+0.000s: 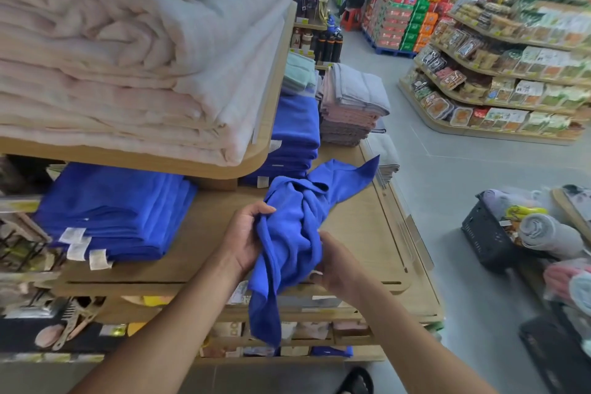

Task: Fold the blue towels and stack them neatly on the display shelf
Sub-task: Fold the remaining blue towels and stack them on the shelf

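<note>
The right hand [335,269] and left hand [246,240] are each clamped on the bunched blue towel [291,233], its long axis running toward upper right; the folded stack [108,211] is lying left.

Bright, even store lighting falls from overhead, leaving soft, faint shadows. Wide-angle distortion bends the shelf [198,169] edges, and the frame's margins, notably the far snack racks [499,80], blur and smear.
</note>
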The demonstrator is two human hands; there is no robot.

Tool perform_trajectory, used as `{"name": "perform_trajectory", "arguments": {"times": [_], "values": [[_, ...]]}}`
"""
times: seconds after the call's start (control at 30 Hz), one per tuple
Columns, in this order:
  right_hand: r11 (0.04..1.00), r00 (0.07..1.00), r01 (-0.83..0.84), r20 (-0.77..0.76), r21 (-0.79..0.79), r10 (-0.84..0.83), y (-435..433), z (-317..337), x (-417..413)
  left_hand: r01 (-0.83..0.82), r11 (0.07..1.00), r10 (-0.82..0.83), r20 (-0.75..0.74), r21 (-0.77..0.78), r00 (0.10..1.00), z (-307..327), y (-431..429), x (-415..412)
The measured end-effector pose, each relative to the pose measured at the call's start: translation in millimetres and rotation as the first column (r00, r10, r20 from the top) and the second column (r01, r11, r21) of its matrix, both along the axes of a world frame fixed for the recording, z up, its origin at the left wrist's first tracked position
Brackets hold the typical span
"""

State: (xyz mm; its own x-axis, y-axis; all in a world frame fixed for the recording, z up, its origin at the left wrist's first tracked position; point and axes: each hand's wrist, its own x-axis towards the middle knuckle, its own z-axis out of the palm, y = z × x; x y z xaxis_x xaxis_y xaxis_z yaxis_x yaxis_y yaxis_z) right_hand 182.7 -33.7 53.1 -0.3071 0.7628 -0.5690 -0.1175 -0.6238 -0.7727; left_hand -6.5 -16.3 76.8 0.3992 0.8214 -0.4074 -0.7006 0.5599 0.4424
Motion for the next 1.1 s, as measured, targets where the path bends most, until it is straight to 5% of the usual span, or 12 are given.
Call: {"name": "perform_trajectory", "arguments": {"times": [0.23, 0.37, 0.47, 0.57, 0.67, 0.77, 0.83, 0.87, 0.9, 1.0, 1.03, 1.1], "values": [[0.973, 0.975, 0.112, -0.213, 0.201, -0.068, 24.3, 35.7, 35.0, -0.117, 0.978, 0.161, -0.266, 0.175, 0.95, -2.4, 13.3, -28.7], [0.92, 0.933, 0.283, 0.143, 0.271, -0.329, 48.6, 61.5, 92.6, -0.189, 0.927, 0.372, -0.743, 0.324, 0.556, -18.3, 17.2, -50.8], [0.815, 0.843, 0.414, 0.166, 0.406, -0.511, 72.8, 74.4, 115.2, -0.219, 0.898, 0.439, -0.806, 0.381, 0.397, -33.2, 29.6, -54.5], [0.851, 0.71, -0.018, 0.606, 0.525, -0.359, 71.0, 55.0, 115.8, -0.298, 0.912, 0.403, -0.746, 0.28, 0.53, -45.5, 33.4, -49.6], [0.816, 0.422, -0.453, 0.893, 0.358, -0.157, 46.6, 15.4, 98.8, -0.23, 0.929, 0.371, -0.74, 0.291, 0.561, -54.1, 25.0, -46.8], [0.756, 0.282, -0.604, 0.955, 0.253, -0.094, 23.9, -12.2, 91.4, 0.122, 0.909, 0.399, -0.917, 0.399, 0.025, -66.3, 7.2, -53.3], [0.761, 0.236, -0.598, 0.963, 0.25, -0.131, 19.9, -18.5, 94.4, 0.365, 0.846, 0.516, -0.773, 0.39, -0.37, -67.1, -12.3, -49.7], [0.777, 0.219, -0.568, 0.96, 0.272, -0.175, 20.4, -18.3, 96.4, 0.487, 0.772, 0.625, -0.627, 0.408, -0.466, -65.6, -21.0, -45.2], [0.798, 0.199, -0.524, 0.953, 0.299, -0.226, 21.8, -17.1, 98.4, 0.619, 0.651, 0.751, -0.49, 0.439, -0.442, -65.2, -27.8, -40.5], [0.837, 0.193, -0.397, 0.926, 0.377, -0.326, 26.5, -12.9, 101.7, 0.893, 0.163, 0.92, -0.393, 0.42, 0.017, -74.8, -49.8, -21.8], [0.839, 0.192, -0.387, 0.924, 0.381, -0.331, 27.0, -12.5, 101.8, 0.94, 0.112, 0.886, -0.461, 0.324, 0.053, -79.3, -55.8, -16.7], [0.839, 0.187, -0.384, 0.922, 0.385, -0.338, 28.8, -13.7, 103.1, 0.981, 0.173, 0.84, -0.533, 0.089, -0.1, -90.1, -57.9, -13.7]]}}
